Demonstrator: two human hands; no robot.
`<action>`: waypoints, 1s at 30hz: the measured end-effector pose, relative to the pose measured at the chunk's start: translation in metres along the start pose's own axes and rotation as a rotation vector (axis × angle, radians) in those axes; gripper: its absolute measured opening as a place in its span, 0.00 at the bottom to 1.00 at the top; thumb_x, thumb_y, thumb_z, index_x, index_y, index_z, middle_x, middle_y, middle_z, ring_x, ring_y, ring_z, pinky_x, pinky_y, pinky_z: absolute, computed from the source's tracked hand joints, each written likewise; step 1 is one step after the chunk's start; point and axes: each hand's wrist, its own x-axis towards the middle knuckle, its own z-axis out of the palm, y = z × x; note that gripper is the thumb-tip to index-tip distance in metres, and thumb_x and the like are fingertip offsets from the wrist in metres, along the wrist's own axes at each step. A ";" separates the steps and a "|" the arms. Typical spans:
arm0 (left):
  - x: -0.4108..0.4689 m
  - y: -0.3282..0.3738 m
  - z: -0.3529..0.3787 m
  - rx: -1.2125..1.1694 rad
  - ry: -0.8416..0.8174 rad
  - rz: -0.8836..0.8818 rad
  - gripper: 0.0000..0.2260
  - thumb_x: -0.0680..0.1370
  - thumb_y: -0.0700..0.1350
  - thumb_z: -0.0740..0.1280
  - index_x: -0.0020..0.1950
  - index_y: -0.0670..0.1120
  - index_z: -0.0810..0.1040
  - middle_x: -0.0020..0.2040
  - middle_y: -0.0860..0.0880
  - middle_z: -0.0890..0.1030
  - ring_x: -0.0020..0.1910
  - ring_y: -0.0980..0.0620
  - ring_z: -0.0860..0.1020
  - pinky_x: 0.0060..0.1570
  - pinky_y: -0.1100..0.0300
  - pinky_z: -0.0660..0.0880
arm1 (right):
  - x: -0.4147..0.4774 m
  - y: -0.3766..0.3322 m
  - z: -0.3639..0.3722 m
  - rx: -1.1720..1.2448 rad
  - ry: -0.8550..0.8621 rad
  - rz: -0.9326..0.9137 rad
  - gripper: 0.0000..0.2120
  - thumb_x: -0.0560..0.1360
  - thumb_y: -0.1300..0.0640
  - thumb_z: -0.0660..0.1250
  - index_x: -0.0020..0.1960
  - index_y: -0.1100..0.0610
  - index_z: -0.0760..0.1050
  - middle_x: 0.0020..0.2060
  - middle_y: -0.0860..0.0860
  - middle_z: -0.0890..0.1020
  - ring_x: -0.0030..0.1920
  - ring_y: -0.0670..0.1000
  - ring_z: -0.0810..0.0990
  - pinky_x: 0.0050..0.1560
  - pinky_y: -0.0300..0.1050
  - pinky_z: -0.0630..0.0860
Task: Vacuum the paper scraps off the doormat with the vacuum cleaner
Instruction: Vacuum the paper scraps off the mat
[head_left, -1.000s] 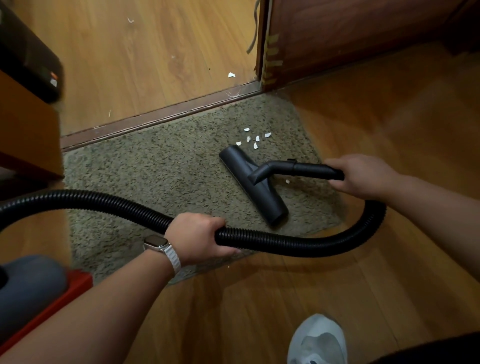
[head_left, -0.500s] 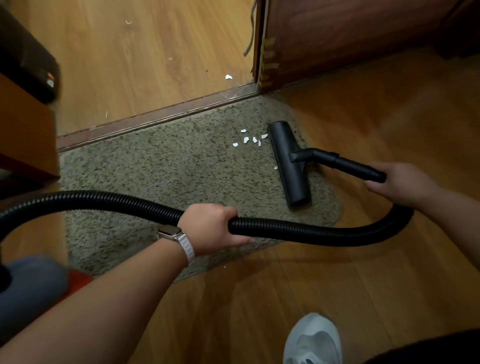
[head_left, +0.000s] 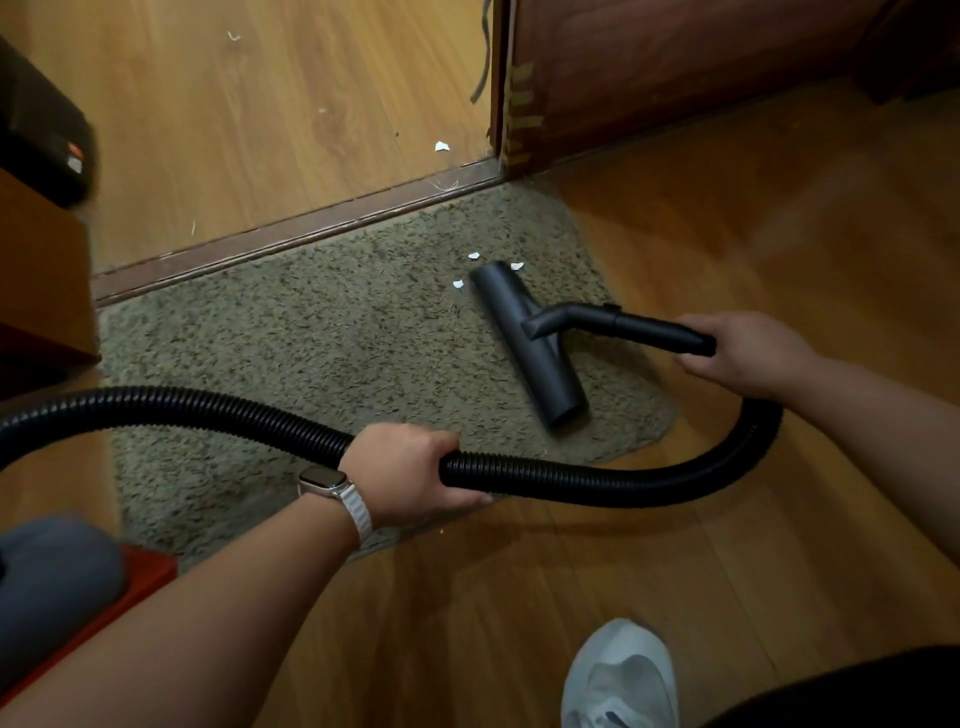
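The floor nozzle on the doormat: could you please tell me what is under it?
The floor nozzle lies on the grey-green doormat. Three paper scraps show beside its far end. Whether more scraps lie beneath cannot be seen; the nozzle covers that patch.

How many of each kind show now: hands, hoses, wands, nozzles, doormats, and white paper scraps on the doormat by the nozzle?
Hands: 2 (left hand grips the hose, right hand grips the wand)
Hose: 1
Wand: 1
Nozzle: 1
Doormat: 1
Paper scraps: 3
Total: 9
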 end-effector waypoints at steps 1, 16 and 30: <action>0.001 0.001 0.000 -0.009 0.002 -0.008 0.33 0.63 0.80 0.47 0.39 0.53 0.70 0.31 0.55 0.73 0.34 0.53 0.78 0.32 0.60 0.71 | -0.001 0.006 -0.002 0.022 0.017 0.040 0.14 0.80 0.52 0.66 0.65 0.46 0.74 0.35 0.49 0.79 0.32 0.49 0.76 0.28 0.44 0.65; -0.002 -0.004 0.001 0.036 -0.056 0.014 0.30 0.67 0.79 0.58 0.44 0.52 0.75 0.37 0.53 0.80 0.39 0.51 0.81 0.34 0.59 0.70 | 0.011 -0.023 0.009 -0.055 -0.014 -0.134 0.06 0.78 0.51 0.66 0.55 0.46 0.75 0.37 0.48 0.77 0.35 0.48 0.75 0.32 0.47 0.71; 0.008 -0.012 0.003 -0.022 -0.040 0.014 0.27 0.66 0.79 0.58 0.39 0.54 0.68 0.32 0.56 0.74 0.36 0.53 0.80 0.33 0.60 0.69 | 0.020 -0.018 0.011 0.011 0.017 -0.067 0.08 0.78 0.52 0.67 0.57 0.47 0.76 0.36 0.48 0.79 0.34 0.46 0.75 0.29 0.44 0.66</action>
